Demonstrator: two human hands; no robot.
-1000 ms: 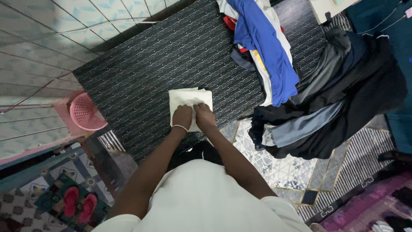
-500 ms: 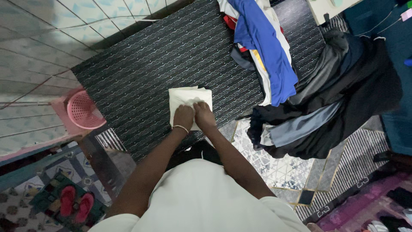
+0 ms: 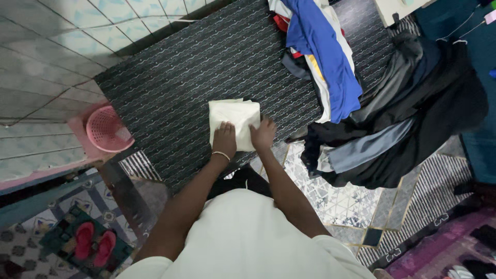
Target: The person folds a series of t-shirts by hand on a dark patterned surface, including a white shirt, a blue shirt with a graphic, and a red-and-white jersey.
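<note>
Mat (image 3: pixel 170 88) under folded cloth (image 3: pixel 232 116), tiled room.

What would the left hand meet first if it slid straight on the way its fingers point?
The left hand already rests flat on the folded cream cloth. Going on, it would cross the rest of that cloth, then reach bare dark patterned mat. Nothing else seems to lie in that line before the tiled wall.

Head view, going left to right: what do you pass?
Red sandals → pink basket → left hand → right hand → blue garment → black clothes pile.
</note>
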